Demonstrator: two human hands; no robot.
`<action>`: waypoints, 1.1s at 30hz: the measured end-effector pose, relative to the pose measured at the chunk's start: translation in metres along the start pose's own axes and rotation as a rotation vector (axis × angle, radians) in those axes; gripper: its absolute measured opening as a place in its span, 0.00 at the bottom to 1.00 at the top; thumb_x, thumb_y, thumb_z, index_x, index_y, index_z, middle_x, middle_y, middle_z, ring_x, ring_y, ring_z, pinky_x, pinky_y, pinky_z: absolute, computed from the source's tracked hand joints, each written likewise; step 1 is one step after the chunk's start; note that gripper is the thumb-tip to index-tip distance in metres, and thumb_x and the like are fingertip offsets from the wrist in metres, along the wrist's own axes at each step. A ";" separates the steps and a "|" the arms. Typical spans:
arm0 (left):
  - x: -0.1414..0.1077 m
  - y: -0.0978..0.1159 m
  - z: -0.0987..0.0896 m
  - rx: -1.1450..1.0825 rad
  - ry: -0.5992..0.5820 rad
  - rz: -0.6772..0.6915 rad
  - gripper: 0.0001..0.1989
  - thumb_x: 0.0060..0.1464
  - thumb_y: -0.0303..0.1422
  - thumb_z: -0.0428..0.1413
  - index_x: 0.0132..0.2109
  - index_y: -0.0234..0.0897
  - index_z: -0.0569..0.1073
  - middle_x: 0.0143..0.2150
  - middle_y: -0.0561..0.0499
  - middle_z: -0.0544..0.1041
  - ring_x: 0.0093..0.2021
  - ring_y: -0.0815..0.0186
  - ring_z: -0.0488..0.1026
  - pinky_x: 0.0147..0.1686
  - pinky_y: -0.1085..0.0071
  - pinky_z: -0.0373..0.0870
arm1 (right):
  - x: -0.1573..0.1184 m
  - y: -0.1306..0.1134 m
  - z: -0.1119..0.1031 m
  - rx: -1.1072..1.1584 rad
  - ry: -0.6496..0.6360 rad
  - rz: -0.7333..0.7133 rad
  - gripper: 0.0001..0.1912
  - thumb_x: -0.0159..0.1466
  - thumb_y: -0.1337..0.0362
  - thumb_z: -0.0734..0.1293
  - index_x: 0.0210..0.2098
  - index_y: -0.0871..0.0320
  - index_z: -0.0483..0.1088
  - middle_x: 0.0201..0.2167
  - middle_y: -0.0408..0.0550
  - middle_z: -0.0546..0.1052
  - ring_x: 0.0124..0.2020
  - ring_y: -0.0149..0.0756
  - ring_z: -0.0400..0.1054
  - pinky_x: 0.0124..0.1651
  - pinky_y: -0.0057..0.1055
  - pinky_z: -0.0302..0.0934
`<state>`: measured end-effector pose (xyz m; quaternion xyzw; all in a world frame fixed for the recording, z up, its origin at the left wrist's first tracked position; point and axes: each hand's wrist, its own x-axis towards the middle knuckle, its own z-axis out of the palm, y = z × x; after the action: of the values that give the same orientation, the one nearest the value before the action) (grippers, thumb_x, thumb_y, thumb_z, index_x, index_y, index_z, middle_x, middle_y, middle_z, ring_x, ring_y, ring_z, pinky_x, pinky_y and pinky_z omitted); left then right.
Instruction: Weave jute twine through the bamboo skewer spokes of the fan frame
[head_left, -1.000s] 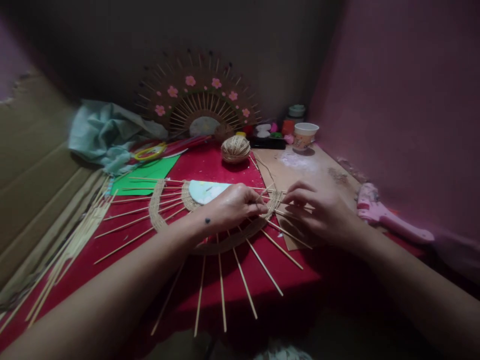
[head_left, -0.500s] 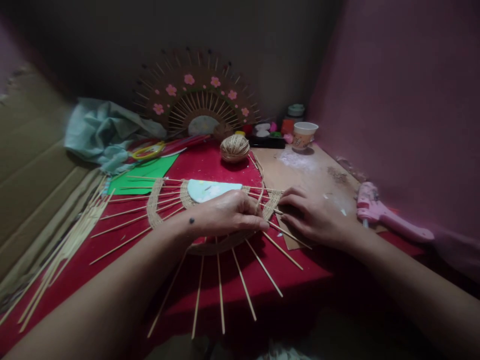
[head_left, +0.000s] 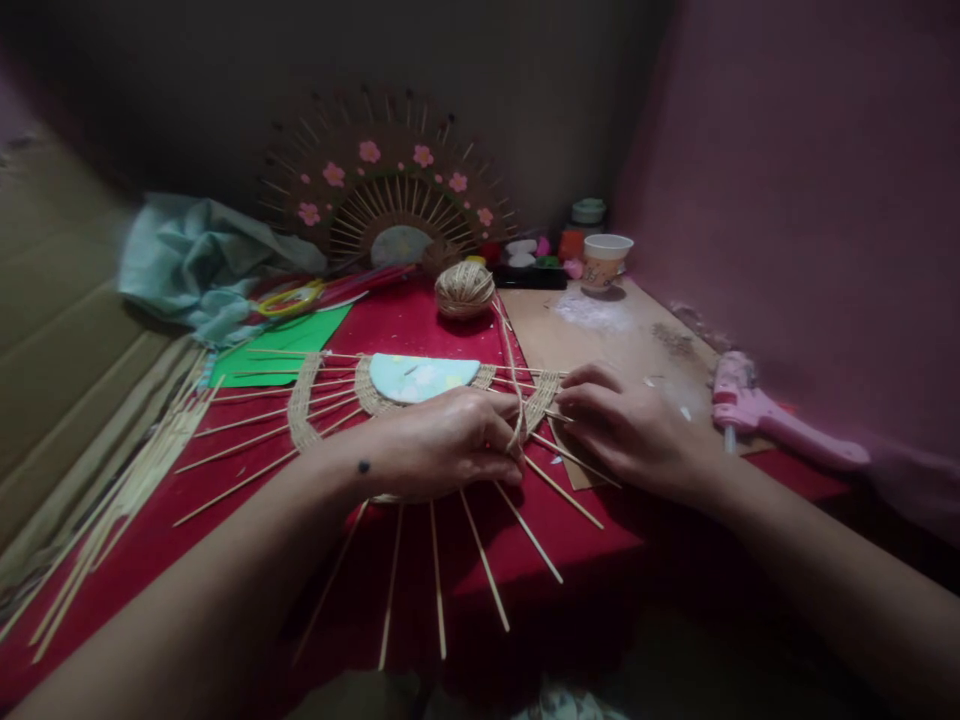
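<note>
A half-round frame of thin sticks with woven twine bands [head_left: 303, 400] lies on the red cloth, a light blue half-disc [head_left: 424, 378] at its centre. My left hand [head_left: 469, 438] reaches over the frame, its fingers closed on the twine strand [head_left: 517, 385] that runs from the twine ball [head_left: 465, 290]. At the frame's right end, my right hand [head_left: 626, 420] has bent fingers gripping the sticks beside the woven band. My left hand and wrist hide part of the lower weave.
A finished flowered fan [head_left: 397, 190] stands behind. Loose sticks [head_left: 112, 520], green sheet [head_left: 277, 350], yellow scissors [head_left: 291, 299] and cloth [head_left: 202, 255] lie left. A paper cup [head_left: 604, 264], cardboard [head_left: 622, 330] and pink glue gun [head_left: 780, 425] are at right.
My left hand has shifted slightly left and down, and the twine strand now loops over its fingers. My right hand stays at the right end. The whole view has shifted a little.
</note>
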<state>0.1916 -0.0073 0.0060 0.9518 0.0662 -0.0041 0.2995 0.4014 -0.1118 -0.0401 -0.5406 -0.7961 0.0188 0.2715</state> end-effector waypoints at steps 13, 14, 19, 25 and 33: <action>0.006 0.001 0.005 -0.351 -0.034 -0.025 0.06 0.54 0.30 0.57 0.38 0.37 0.78 0.36 0.51 0.79 0.38 0.68 0.74 0.42 0.72 0.69 | -0.006 -0.015 0.013 0.174 -0.062 -0.254 0.13 0.66 0.72 0.58 0.41 0.61 0.73 0.45 0.54 0.75 0.43 0.37 0.66 0.45 0.38 0.64; 0.005 0.002 0.004 -0.419 -0.022 -0.064 0.05 0.53 0.30 0.58 0.37 0.36 0.78 0.34 0.51 0.79 0.37 0.67 0.75 0.41 0.72 0.70 | -0.006 -0.015 0.013 0.170 -0.063 -0.247 0.13 0.66 0.72 0.58 0.40 0.61 0.74 0.45 0.54 0.75 0.42 0.37 0.66 0.45 0.38 0.64; -0.005 0.005 -0.006 -0.758 0.209 -0.046 0.04 0.51 0.30 0.58 0.34 0.35 0.78 0.31 0.51 0.78 0.30 0.68 0.74 0.30 0.73 0.72 | -0.009 -0.014 0.015 0.148 -0.023 -0.243 0.13 0.65 0.72 0.59 0.43 0.62 0.73 0.45 0.54 0.76 0.44 0.39 0.66 0.45 0.39 0.64; -0.022 0.015 -0.030 -0.850 0.697 0.218 0.11 0.59 0.25 0.49 0.42 0.30 0.75 0.30 0.49 0.77 0.22 0.76 0.67 0.21 0.79 0.62 | -0.011 -0.014 0.019 0.137 0.010 -0.255 0.13 0.65 0.72 0.59 0.43 0.62 0.73 0.46 0.55 0.76 0.45 0.40 0.66 0.47 0.40 0.64; -0.016 0.022 -0.109 -0.929 1.032 0.065 0.09 0.61 0.26 0.47 0.43 0.27 0.71 0.26 0.57 0.70 0.18 0.82 0.52 0.19 0.84 0.56 | -0.012 -0.014 0.020 0.142 0.000 -0.247 0.14 0.64 0.73 0.59 0.43 0.62 0.73 0.47 0.54 0.76 0.45 0.39 0.66 0.47 0.39 0.64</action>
<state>0.1756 0.0354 0.1088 0.6066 0.1664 0.4869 0.6060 0.3837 -0.1228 -0.0575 -0.4178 -0.8533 0.0415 0.3090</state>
